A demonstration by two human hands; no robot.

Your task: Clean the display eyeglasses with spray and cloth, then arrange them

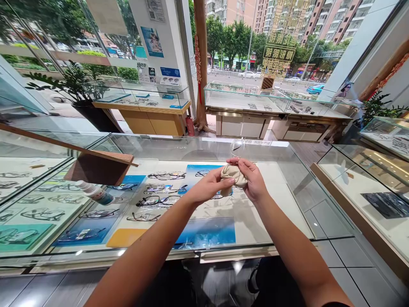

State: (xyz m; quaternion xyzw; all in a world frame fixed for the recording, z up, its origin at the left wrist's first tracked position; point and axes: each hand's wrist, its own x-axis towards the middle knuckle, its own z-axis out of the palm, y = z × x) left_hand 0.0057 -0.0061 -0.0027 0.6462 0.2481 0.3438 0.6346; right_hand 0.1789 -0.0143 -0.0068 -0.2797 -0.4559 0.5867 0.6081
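Observation:
Over the glass counter, my left hand [210,186] is closed on a beige cloth [234,174], with the thumb pressed along its front. My right hand [254,181] grips the same bunched cloth from the other side. A clear round lens [237,148] of a pair of eyeglasses stands up just beyond my fingertips. The rest of that pair is hidden by the cloth and my fingers. Beneath my hands, under the glass, lie several eyeglasses [159,200] and blue display sheets [207,230].
A white spray bottle [96,192] and a brown wooden stand [99,167] are on the counter at left. A yellow-orange pad [126,237] lies near the front edge. Another glass case [377,179] stands at right, and display cases [243,102] line the windows behind.

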